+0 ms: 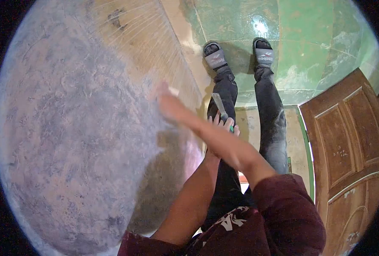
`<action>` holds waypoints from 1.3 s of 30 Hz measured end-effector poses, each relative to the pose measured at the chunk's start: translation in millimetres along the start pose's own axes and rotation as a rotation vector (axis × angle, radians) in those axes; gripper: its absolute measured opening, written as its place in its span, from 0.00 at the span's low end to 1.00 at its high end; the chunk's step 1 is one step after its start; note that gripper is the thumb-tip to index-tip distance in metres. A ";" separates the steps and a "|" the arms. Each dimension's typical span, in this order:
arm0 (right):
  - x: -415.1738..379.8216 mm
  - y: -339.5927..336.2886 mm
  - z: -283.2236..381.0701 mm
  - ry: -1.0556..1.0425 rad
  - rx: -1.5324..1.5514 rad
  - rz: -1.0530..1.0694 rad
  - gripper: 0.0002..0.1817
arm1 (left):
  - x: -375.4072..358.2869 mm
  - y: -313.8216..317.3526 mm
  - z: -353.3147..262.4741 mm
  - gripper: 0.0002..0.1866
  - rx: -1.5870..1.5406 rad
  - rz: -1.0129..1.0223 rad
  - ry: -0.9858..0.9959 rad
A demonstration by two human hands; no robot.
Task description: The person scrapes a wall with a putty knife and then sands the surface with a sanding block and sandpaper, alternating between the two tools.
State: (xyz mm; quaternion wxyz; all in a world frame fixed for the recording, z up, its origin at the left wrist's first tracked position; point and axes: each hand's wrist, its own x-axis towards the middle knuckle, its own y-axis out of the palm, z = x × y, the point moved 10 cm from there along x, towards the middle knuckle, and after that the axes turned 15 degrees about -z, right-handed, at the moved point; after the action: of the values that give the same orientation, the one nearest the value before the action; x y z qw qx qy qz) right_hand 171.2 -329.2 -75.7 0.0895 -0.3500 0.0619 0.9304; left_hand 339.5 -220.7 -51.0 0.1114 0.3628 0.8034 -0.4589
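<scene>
My left hand (225,123) is closed around a putty knife (219,104) with a green handle, in front of my left leg. Its flat metal blade points away from me, toward my feet. My right arm crosses over the left one, and my right hand (169,104) is at the wall (83,128) on my left. Motion smears its fingers, and a small pale patch shows beside them; whether it holds something I cannot make out. Grey, mottled coating covers much of the wall, while a tan part with pale streaks shows toward the far end.
Green floor tiles (304,47) lie under my slippered feet (215,54), with a shiny patch of light between them. A brown panelled wooden door (343,141) stands on my right. My arm's shadow (159,183) falls across the lower wall.
</scene>
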 end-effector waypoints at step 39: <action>-84.3 47.0 -144.5 0.237 -0.280 0.665 0.14 | -24.1 20.1 2.0 0.13 0.109 -0.049 -0.047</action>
State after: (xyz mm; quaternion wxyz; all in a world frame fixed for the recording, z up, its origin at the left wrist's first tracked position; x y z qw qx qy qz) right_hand 316.1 -411.2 -125.4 -0.2738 -0.4250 0.0541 0.8611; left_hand 370.1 -227.6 -52.9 0.0991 0.3377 0.7828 -0.5131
